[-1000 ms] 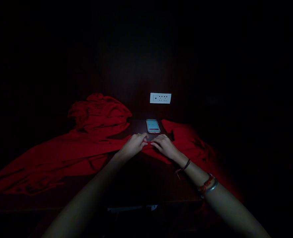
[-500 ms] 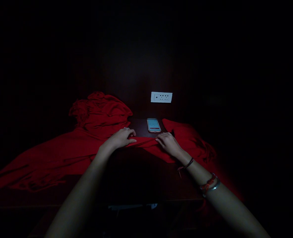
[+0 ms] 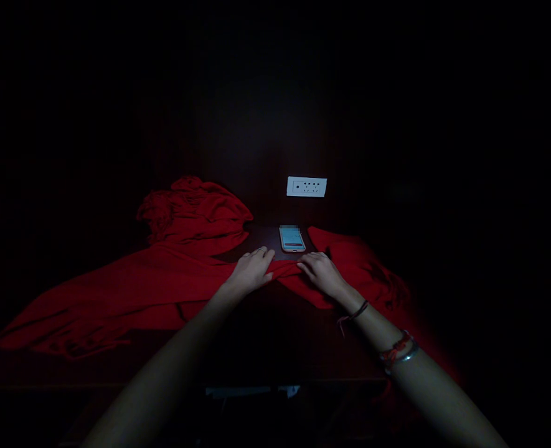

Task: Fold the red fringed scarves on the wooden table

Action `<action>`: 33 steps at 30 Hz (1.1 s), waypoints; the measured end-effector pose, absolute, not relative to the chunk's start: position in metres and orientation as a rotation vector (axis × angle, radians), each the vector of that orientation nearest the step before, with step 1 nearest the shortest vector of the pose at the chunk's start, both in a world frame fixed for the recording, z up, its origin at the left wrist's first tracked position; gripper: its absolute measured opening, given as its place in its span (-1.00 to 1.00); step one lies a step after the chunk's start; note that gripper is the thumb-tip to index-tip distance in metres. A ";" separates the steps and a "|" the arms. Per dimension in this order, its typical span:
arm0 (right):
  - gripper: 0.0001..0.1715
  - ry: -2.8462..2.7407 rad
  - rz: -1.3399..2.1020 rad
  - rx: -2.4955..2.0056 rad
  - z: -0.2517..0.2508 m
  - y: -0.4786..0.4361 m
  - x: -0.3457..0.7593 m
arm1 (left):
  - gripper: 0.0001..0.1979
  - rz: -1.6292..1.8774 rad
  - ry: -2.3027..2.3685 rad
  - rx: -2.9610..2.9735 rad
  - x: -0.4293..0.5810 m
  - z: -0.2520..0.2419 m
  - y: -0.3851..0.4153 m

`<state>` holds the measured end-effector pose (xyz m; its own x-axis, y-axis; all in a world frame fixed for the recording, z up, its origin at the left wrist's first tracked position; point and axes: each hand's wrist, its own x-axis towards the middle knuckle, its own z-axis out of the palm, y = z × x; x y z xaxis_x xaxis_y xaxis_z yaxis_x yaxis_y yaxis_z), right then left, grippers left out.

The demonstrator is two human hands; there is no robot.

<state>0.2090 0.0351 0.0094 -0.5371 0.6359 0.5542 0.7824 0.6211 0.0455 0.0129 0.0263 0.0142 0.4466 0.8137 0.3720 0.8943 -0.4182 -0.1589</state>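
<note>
A long red fringed scarf (image 3: pixel 116 280) stretches across the dark tabletop, gathered into a narrow, twisted strip between my hands. My left hand (image 3: pixel 253 269) is closed on this strip, with its thumb low and its fingers curled over the cloth. Just to the right, my right hand (image 3: pixel 320 272) pinches the same strip. Between and beyond both hands lies a phone (image 3: pixel 292 239) with a lit screen. More red cloth (image 3: pixel 359 258) spreads past my right hand and hangs down at the right.
A bunched heap of red fringed cloth (image 3: pixel 195 214) sits at the back left. On the dark wall behind the phone is a white socket plate (image 3: pixel 307 186). Pale flat items (image 3: pixel 242 391) show below the table's front edge. The surroundings are very dark.
My left hand has slid right along the scarf, closer to my right hand, and has closed on the cloth. My right hand keeps its hold. The whole view has shifted slightly.
</note>
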 end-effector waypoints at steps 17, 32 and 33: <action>-0.77 -2.305 -0.406 -1.176 0.006 0.040 0.213 | -0.80 -0.248 -1.212 -2.646 0.000 0.042 0.007; -0.75 -2.306 -0.232 -1.204 0.008 0.039 0.214 | -0.81 -0.382 -1.255 -2.479 0.000 0.041 0.014; -0.75 -2.324 -0.212 -1.187 0.007 0.039 0.214 | -0.81 -0.403 -1.246 -2.488 0.000 0.042 0.013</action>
